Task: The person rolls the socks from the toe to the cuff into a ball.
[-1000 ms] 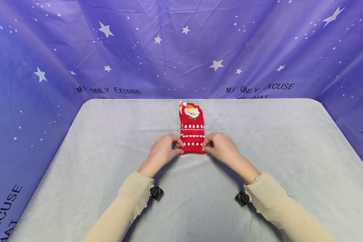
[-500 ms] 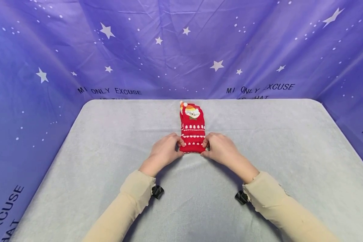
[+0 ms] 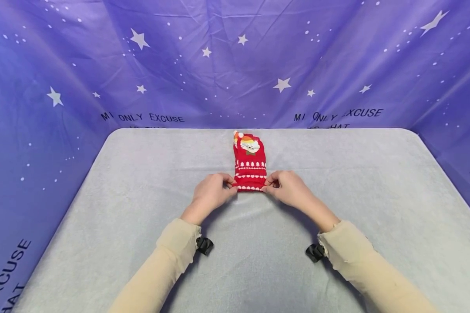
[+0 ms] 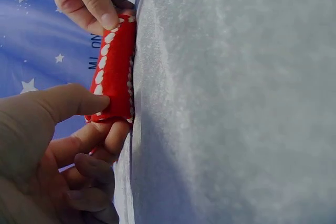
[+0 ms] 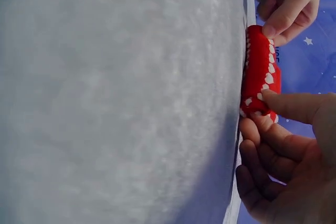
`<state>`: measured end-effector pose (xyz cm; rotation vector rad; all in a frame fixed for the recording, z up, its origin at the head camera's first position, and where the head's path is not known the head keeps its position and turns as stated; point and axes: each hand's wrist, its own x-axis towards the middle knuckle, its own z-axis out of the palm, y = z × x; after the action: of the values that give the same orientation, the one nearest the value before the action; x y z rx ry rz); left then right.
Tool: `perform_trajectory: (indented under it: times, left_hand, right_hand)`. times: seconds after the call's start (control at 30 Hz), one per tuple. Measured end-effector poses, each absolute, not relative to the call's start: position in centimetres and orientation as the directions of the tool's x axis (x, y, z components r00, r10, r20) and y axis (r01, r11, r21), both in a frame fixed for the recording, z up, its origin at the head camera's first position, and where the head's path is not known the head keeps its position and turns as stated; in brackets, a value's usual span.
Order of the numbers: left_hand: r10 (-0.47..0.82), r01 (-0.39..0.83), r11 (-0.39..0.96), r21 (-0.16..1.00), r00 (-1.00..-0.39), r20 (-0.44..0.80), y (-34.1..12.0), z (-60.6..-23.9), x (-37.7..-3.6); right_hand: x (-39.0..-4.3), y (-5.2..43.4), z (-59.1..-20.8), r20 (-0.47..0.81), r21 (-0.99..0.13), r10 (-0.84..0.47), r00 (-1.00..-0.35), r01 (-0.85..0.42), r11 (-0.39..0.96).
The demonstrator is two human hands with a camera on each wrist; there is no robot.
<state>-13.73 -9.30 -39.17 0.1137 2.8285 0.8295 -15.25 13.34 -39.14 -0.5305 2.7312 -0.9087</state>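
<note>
From the head, we saw the left hand [image 3: 211, 191] and the right hand [image 3: 290, 189] each pinching one near corner of the red sock [image 3: 250, 167], which lay between them and reached away past the fingertips. At its far end, ahead of both hands, we noticed a white whiskered face [image 3: 250, 145]; nearer the fingers ran white rows of trees and hearts. Under the hands spread the grey cloth [image 3: 235, 261], and well beyond them hung the purple curtain [image 3: 227, 69] with its white stars. Behind the left hand, toward the person, we saw a beige sleeve [image 3: 156, 269] with a black clip [image 3: 205, 246] at its inner side, and the right arm matched it. From the left wrist, we saw the left thumb [image 4: 79, 99] on top of the sock's rolled edge and fingertips under it, the remaining fingers loosely bent, while the right hand gripped the opposite end. From the right wrist, we saw the right thumb [image 5: 299, 106] pressing that roll from above with fingers beneath, its curled end just beside them, and the left hand gripping the other end.
</note>
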Motion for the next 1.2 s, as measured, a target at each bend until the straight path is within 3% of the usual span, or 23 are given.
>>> perform_trajectory:
  times: [0.4, 0.53, 0.67, 0.8, 0.97, 1.2]
  left_hand:
    - [0.074, -0.105, 0.868, 0.486, -0.939, -0.335, -9.2, -38.4, -15.7]
    - [0.087, -0.084, 0.868, 0.489, -0.944, -0.318, -9.3, -38.3, -16.1]
    - [0.144, -0.003, 0.851, 0.524, -0.960, -0.239, -9.1, -38.6, -16.1]
    - [0.193, 0.082, 0.846, 0.527, -0.968, -0.159, -8.7, -38.6, -15.6]
    - [0.199, 0.140, 0.874, 0.465, -0.977, -0.081, -8.6, -38.6, -14.6]
    - [0.245, 0.209, 0.905, 0.370, -0.968, -0.053, -8.8, -38.2, -13.8]
  right_hand:
    - [-17.1, 12.7, -38.2, -0.264, -0.579, -0.329, -0.907, -0.124, 0.806]
    - [-17.7, 12.5, -38.0, -0.318, -0.580, -0.297, -0.900, -0.063, 0.812]
    - [-17.8, 12.3, -38.4, -0.272, -0.614, -0.302, -0.914, -0.076, 0.786]
    - [-17.3, 12.2, -38.8, -0.151, -0.612, -0.329, -0.932, -0.174, 0.771]
    - [-16.3, 12.1, -38.9, -0.029, -0.503, -0.371, -0.928, -0.307, 0.808]
    - [-16.0, 11.6, -38.6, -0.009, -0.354, -0.394, -0.919, -0.365, 0.861]
